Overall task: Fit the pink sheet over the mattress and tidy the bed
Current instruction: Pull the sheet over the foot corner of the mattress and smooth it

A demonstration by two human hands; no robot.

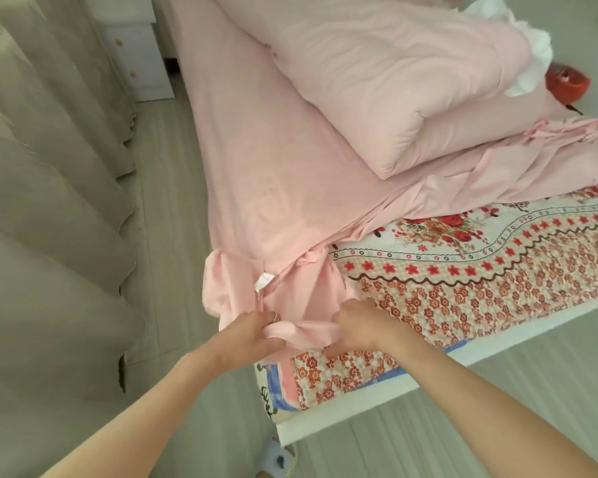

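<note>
**Sheet corner bunched at the mattress corner**

My left hand (256, 334) grips the pink sheet (273, 188)'s bunched corner at lower centre; my right hand (354, 327) pinches it beside. The bare mattress (463, 288) corner lies just below both hands, sheet trailing toward upper frame.

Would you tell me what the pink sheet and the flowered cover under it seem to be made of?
Pink sheet: thin woven cloth, probably cotton, matte; it bunches into soft folds where both hands grip it.
Flowered cover: printed fabric, also matte, looks slightly thicker; it lies flat with few creases. Fibre cannot be told.
</note>
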